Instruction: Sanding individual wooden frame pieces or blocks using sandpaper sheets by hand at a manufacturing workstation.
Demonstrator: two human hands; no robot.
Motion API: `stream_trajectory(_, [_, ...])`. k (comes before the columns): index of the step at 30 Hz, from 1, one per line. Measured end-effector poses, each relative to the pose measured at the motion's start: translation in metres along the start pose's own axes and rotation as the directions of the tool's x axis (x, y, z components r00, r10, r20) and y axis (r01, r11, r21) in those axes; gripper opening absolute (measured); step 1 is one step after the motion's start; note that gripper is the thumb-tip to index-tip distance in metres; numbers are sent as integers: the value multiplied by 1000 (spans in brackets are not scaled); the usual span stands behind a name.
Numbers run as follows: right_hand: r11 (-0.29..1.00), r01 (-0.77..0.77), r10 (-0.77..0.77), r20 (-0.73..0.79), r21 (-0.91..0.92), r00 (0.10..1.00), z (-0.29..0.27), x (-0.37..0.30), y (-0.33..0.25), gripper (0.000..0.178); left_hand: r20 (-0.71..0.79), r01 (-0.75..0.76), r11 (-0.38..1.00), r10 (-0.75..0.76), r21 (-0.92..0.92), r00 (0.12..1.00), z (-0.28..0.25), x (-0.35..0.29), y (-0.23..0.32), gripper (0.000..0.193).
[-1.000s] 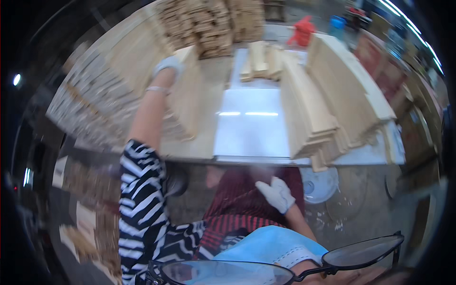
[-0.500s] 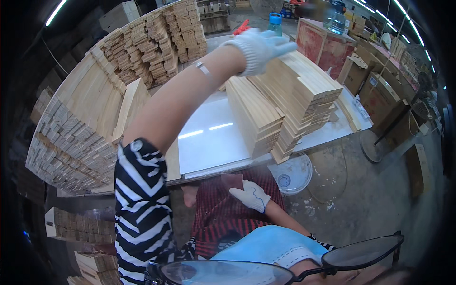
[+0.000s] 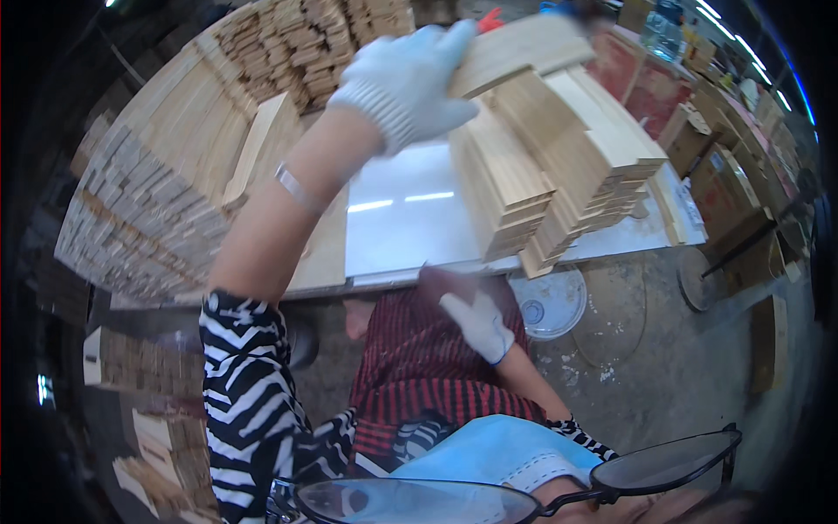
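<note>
My left hand (image 3: 410, 83), in a white knitted glove, grips the end of a flat wooden board (image 3: 524, 54). The board is lifted and slants over the far end of the right-hand stack of boards (image 3: 602, 131). Just left of that stack stands a narrower stack of boards (image 3: 502, 175). Low over my red-and-black striped apron (image 3: 410, 341), my gloved right hand (image 3: 480, 323) holds a brownish-red sheet (image 3: 434, 286) that looks like sandpaper. Motion blurs this hand and the sheet a little.
A white shiny panel (image 3: 410, 218) covers the table's middle. Tall piles of wood strips (image 3: 140, 218) line its left side, with more (image 3: 297, 52) at the back. A white bucket (image 3: 554, 306) stands on the floor below the right edge, and cardboard boxes (image 3: 724, 192) stand farther right.
My left hand has come back toward me and left, now with a board lifted off the right stack. My right hand and its sheet have shifted slightly. The whole view has tilted.
</note>
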State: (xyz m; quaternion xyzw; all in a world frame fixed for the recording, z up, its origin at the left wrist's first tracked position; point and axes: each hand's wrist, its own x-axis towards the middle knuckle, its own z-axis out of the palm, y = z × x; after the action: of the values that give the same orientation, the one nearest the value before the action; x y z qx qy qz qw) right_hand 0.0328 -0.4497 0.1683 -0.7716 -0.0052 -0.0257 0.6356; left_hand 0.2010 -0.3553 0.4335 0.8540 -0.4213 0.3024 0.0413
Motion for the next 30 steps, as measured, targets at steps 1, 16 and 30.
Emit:
stream_trajectory(1, [999, -25, 26, -45, 31, 999, -4, 5, 1, 40, 48, 111, 993, -110, -30, 993, 6, -30, -7, 79])
stream_trajectory(16, [507, 452, -218, 398, -734, 891, 84, 133, -9, 42, 771, 846, 509, -599, 158, 217, 108, -273, 32, 71])
stream_trajectory(30, [299, 580, -529, 374, -757, 761, 88, 89, -4, 44, 730, 876, 476, -627, 81, 273, 121, -294, 40, 59])
